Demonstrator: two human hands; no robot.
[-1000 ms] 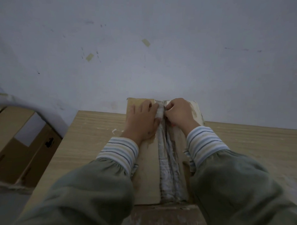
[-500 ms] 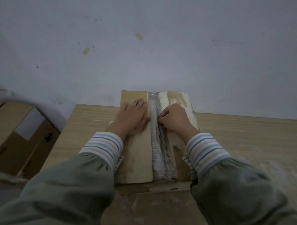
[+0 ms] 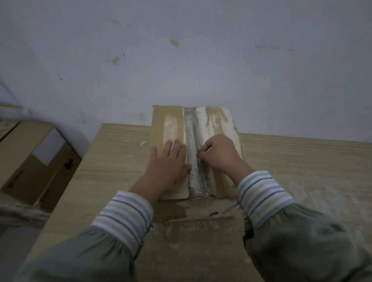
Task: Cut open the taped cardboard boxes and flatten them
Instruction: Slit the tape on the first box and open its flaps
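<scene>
Dim, flat, bluish light with soft shadows; edges bow (wide-angle lens) and the lower corners blur.

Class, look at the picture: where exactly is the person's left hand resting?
In the head view, the left hand presses flat on the cardboard box, left of its taped seam.

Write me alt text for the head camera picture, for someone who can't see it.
Seen from above, a person's right hand is curled at the taped centre seam of a cardboard box on a wooden table, while the left hand presses flat on the box. More boxes sit at left.
</scene>
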